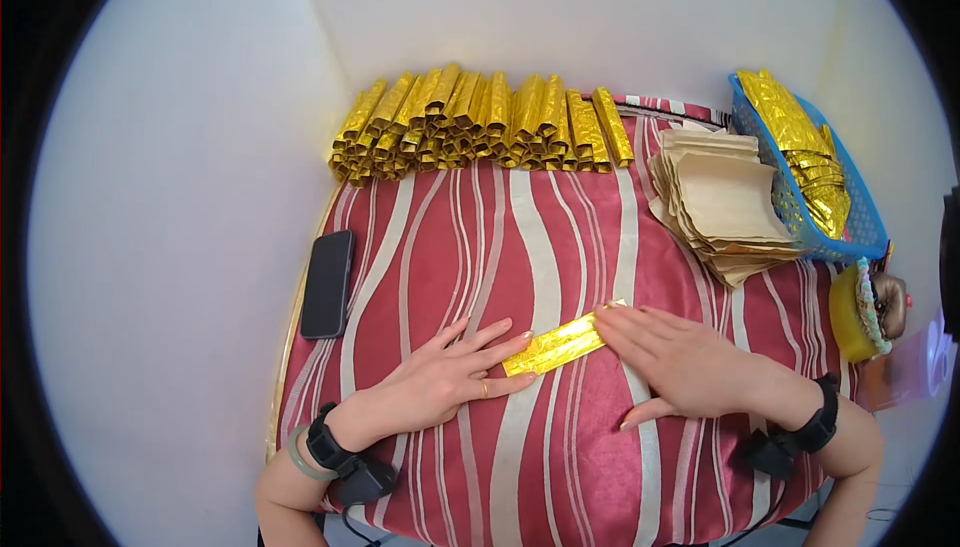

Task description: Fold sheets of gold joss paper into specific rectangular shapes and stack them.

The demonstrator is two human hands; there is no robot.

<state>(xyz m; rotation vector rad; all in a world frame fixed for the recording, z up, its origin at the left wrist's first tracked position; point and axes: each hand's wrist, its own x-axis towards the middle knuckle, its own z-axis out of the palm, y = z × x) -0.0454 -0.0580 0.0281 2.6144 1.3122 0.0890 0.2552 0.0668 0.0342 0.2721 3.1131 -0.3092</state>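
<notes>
A flat folded strip of shiny gold foil paper (556, 348) lies slantwise on the striped red cloth, its right end higher than its left. My left hand (440, 382) rests with fingers spread, the fingertips touching the strip's left end; a ring is on one finger. On the other end, my right hand (680, 362) lies flat, its fingers side by side over the foil and its thumb apart on the cloth. Neither hand grips the strip. The far right end of the foil is partly hidden under the right fingers.
A stack of gold foil tubes (480, 122) lines the far edge of the cloth (480, 277). At right are brown paper sheets (725, 192), a blue basket (868, 232) with gold foil pieces, a yellow container (850, 322) and a purple tub (905, 367). A black phone (327, 285) lies left.
</notes>
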